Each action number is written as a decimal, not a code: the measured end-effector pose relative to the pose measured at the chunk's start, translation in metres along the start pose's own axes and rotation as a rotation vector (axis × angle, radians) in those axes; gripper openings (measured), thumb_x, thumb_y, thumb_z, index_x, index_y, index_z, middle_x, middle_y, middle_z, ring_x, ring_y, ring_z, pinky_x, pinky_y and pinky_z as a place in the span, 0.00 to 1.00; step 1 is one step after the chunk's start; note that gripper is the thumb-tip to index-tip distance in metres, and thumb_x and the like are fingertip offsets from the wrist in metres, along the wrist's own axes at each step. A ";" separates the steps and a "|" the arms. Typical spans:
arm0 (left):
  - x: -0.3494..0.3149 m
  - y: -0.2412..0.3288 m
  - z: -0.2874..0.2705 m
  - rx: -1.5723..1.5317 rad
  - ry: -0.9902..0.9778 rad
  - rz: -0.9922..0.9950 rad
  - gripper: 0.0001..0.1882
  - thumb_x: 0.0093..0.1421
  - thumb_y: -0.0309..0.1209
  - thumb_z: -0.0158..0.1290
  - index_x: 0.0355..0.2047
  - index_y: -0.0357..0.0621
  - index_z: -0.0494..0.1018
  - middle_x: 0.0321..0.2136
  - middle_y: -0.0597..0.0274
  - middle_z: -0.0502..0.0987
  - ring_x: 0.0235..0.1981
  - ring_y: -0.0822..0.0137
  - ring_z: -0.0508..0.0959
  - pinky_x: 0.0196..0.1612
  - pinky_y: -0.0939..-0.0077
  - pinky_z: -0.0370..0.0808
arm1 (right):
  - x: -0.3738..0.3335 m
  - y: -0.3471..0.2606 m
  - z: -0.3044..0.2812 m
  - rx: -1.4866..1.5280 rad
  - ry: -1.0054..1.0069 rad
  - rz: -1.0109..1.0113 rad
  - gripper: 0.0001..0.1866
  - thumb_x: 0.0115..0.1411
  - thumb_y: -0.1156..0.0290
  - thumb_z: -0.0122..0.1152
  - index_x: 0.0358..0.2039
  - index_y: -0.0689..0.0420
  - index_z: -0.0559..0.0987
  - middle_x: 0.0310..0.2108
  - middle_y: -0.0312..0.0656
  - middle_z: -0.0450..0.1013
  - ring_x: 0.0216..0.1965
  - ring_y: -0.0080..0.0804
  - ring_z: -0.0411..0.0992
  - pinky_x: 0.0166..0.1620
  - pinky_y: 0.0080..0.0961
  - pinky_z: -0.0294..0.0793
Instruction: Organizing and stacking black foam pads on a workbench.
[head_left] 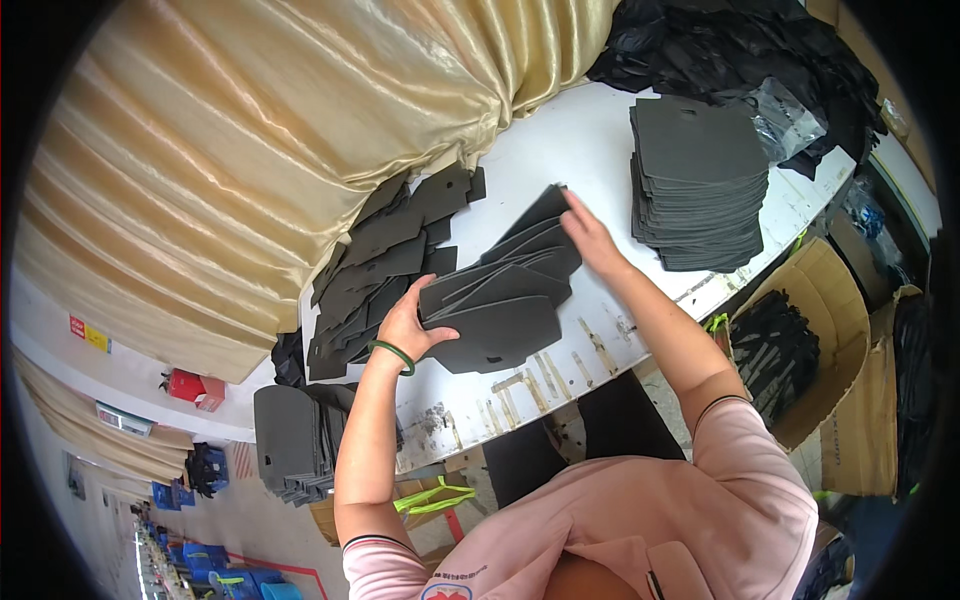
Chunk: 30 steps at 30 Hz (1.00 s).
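Observation:
Between my two hands is a loose, fanned bundle of dark grey flat panels [500,325], with cut corners and a small slot in the front one. My left hand [408,322], with a dark green bangle at the wrist, grips the bundle's left end, its thumb across the front panel. At the upper right end, my right hand [592,235] holds the panels' edges, its fingers long and close together; its thumb is mostly hidden. To the left lies a spread heap of similar panels [385,245]. A neat tall stack of panels [697,190] stands at the right.
The white table [470,410] has tape strips along its near edge. Black sheeting [730,45] and a clear plastic bag [788,120] lie at the far right. An open carton [815,330] with dark pieces stands right. More panels [290,440] stand lower left. A gold curtain [270,130] hangs behind.

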<state>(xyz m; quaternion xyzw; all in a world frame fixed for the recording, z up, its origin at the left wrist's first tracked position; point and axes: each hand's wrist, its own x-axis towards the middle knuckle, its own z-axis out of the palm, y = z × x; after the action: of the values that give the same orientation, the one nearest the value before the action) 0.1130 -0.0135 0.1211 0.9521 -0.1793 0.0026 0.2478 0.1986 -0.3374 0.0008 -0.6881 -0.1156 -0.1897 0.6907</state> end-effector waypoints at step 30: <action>-0.004 -0.003 0.000 -0.121 0.075 0.006 0.58 0.31 0.30 0.74 0.62 0.52 0.53 0.44 0.54 0.74 0.46 0.54 0.76 0.49 0.65 0.72 | 0.067 -0.056 0.025 -0.648 -0.018 -0.453 0.17 0.58 0.58 0.58 0.42 0.55 0.78 0.41 0.45 0.75 0.45 0.46 0.70 0.52 0.38 0.65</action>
<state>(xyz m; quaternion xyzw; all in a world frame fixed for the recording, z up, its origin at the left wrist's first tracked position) 0.1099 -0.0102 0.1190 0.9341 -0.1726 0.0282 0.3114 0.2380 -0.3185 0.0804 -0.8292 -0.2047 -0.3581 0.3772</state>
